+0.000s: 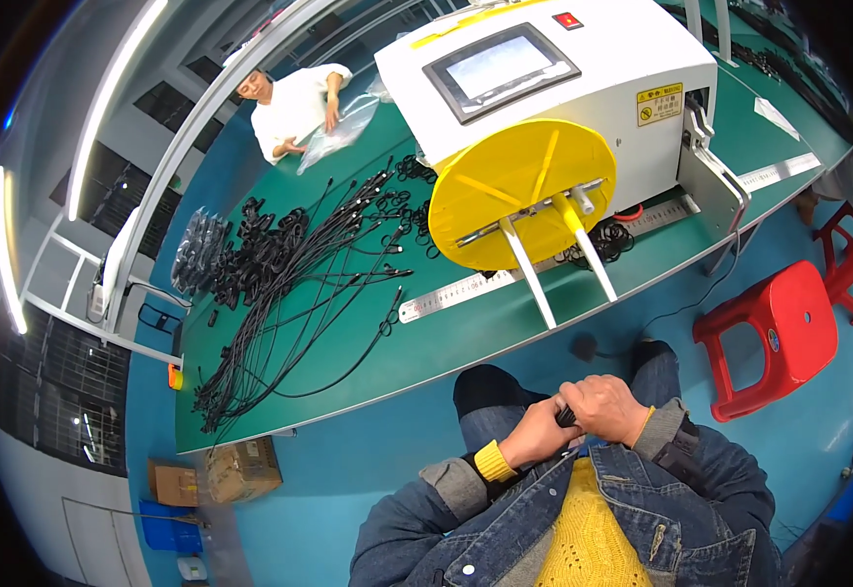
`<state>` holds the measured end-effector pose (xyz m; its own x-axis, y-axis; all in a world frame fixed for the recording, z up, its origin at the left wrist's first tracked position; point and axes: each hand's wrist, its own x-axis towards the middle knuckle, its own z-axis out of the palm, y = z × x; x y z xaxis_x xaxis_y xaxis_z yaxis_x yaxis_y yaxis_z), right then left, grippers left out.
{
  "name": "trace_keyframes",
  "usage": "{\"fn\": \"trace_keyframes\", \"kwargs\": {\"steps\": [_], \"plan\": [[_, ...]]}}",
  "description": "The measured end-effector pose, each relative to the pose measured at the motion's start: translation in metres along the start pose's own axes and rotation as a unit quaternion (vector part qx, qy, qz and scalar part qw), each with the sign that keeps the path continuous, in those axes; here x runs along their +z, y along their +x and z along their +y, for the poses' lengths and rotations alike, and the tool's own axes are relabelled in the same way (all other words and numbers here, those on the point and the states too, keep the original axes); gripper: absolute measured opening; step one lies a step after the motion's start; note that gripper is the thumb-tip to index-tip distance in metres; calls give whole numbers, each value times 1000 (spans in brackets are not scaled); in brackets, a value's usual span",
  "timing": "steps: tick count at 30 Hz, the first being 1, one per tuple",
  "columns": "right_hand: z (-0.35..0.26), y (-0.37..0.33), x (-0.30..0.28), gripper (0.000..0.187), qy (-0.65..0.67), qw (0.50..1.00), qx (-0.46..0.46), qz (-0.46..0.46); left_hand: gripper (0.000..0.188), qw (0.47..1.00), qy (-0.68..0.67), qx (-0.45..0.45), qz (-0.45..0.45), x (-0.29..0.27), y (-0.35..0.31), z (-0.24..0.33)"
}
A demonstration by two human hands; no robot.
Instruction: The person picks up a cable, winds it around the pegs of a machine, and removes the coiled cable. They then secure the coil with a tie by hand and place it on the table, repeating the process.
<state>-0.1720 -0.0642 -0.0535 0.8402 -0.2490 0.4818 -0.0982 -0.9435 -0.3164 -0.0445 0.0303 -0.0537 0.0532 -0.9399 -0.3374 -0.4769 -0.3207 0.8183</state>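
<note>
Over my lap, my left hand (534,433) and my right hand (604,406) are pressed together, fingers curled. A small black object (566,417) shows between them, mostly hidden by the fingers; its kind cannot be made out. In front stands a white machine (632,59) with a screen (501,70) and a yellow disc (485,191). Two pale rods (528,272) stick out from the disc toward me. Long black cables (294,284) lie spread on the green table (348,367) to the left, with coiled black cables (255,240) heaped behind them.
A steel ruler (465,293) lies along the table under the disc. Across the table a person in white (294,108) handles a clear plastic bag (343,132). Red stools (774,338) stand at right. Cardboard boxes (240,470) and a blue bin (170,528) sit on the floor at left.
</note>
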Motion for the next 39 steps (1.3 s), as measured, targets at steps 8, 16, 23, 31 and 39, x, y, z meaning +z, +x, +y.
{"fn": "trace_keyframes", "kwargs": {"steps": [8, 16, 23, 31, 39], "plan": [[-10, -6, 3, 15, 110, 991, 72, -23, 22, 988, -146, 27, -46, 6, 2, -24], [-3, -15, 11, 14, 198, 965, 171, -9, 15, 952, -247, -50, -171, -5, -8, 25], [13, 11, 11, 15, 215, 963, 165, -6, 9, 887, -352, -205, -217, -38, 8, 22], [11, 20, -11, 12, 83, 984, 93, -127, 10, 844, -414, -178, -290, -38, 13, 15], [4, 17, 0, 19, 238, 949, 156, -132, 14, 810, -479, -177, -290, -45, 9, -1]]}}
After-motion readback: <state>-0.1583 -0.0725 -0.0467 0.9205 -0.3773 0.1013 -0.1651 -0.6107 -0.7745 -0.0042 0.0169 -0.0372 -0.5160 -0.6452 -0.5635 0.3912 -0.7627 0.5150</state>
